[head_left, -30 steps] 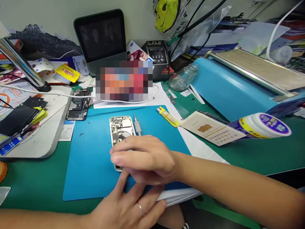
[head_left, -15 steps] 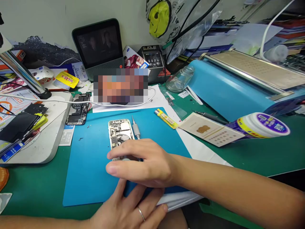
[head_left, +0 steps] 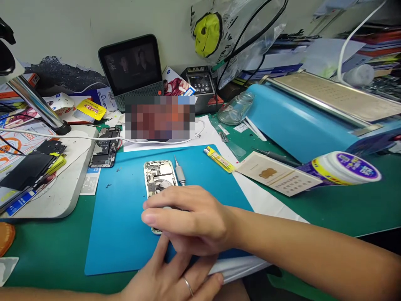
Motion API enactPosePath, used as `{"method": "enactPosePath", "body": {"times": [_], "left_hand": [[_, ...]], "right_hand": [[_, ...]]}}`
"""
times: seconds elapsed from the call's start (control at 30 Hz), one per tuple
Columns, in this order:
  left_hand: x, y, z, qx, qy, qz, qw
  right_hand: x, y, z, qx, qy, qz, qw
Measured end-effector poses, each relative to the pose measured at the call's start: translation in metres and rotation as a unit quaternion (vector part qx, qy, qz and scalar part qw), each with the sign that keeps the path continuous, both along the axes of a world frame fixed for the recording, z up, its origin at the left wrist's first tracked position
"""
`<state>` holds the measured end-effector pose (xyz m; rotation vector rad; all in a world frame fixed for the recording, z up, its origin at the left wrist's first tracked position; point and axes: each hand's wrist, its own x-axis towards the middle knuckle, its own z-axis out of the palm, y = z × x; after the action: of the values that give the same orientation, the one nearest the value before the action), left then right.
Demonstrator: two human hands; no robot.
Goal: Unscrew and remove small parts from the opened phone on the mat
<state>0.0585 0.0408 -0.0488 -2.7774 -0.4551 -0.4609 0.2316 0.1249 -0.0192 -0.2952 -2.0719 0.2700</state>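
Observation:
A white-framed phone (head_left: 159,173) lies on the blue mat (head_left: 115,238) with its inner parts exposed. My right hand (head_left: 191,219) reaches across its lower half, thumb and forefinger stretched out with a narrow gap between them; the other fingers are curled and partly hidden. I can make out no held thing in that gap. Below it, my left hand (head_left: 175,276), with a ring on one finger, has its fingers spread, one fingertip near the phone's lower end. Whether it touches the phone is hidden. A grey screwdriver (head_left: 179,172) lies just right of the phone.
A yellow lighter (head_left: 219,159) and a printed card (head_left: 275,173) lie to the right, by a purple-and-white tub (head_left: 344,167). Another opened phone (head_left: 105,146) rests near the white lamp base (head_left: 69,196). Behind are a glass jar (head_left: 236,108) and a screen (head_left: 131,67).
The whole view has shifted slightly, with the bench lower in the picture. My right thumb and forefinger are closer together, and the phone's lower end now shows below the thumb.

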Motion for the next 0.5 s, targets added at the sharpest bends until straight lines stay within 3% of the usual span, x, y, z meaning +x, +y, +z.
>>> {"method": "enactPosePath", "body": {"times": [0.2,0.5], "left_hand": [[0.0008,-0.0004,0.0004,-0.015,0.007,0.004,1.000],[0.0023,0.0024,0.0034,-0.017,-0.016,-0.002,1.000]], "right_hand": [[0.0003,-0.0006,0.0024,0.005,-0.007,-0.041,0.999],[-0.0017,0.0000,0.0043,-0.023,0.013,0.009,1.000]]}}
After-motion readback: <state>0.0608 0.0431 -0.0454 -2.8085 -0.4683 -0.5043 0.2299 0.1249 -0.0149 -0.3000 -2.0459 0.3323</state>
